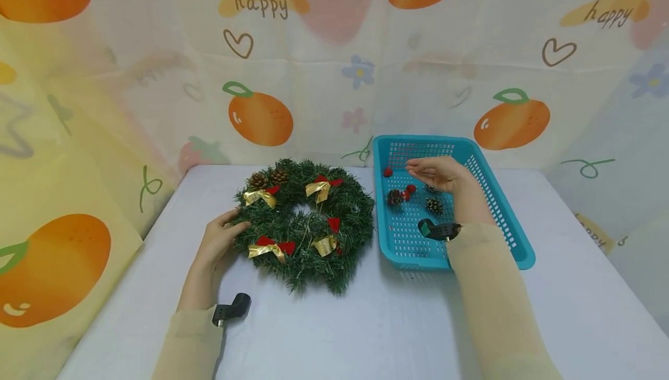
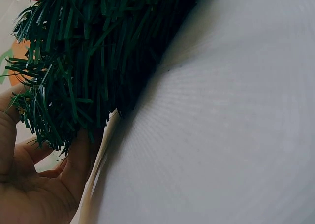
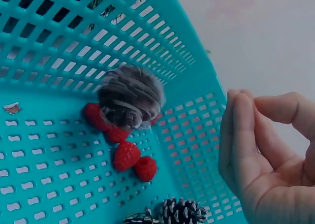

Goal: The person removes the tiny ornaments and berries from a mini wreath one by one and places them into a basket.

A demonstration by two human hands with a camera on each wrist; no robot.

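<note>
A green Christmas wreath (image 1: pixel 345 252) with gold-and-red bows and two brown pine cones (image 1: pixel 279 176) lies flat on the table. At its left edge my left hand (image 1: pixel 222 237) grips the greenery, some fingers tucked beneath it in the left wrist view. My right hand (image 1: pixel 439 174) hovers over the blue plastic basket (image 1: pixel 384 240), fingers fairly straight and nothing visible between them. Inside the basket are red raspberries (image 3: pixel 127 156) and several frosted pine cones (image 1: pixel 434 205). One pine cone (image 3: pixel 132 96) looks blurred in the right wrist view, apart from my fingertips.
The basket stands to the right of the wreath, with a narrow gap between them. A white cloth covers the table (image 1: pixel 334 333). Behind it hangs a patterned curtain (image 1: pixel 324 78). Each wrist wears a black camera mount (image 1: pixel 232 308).
</note>
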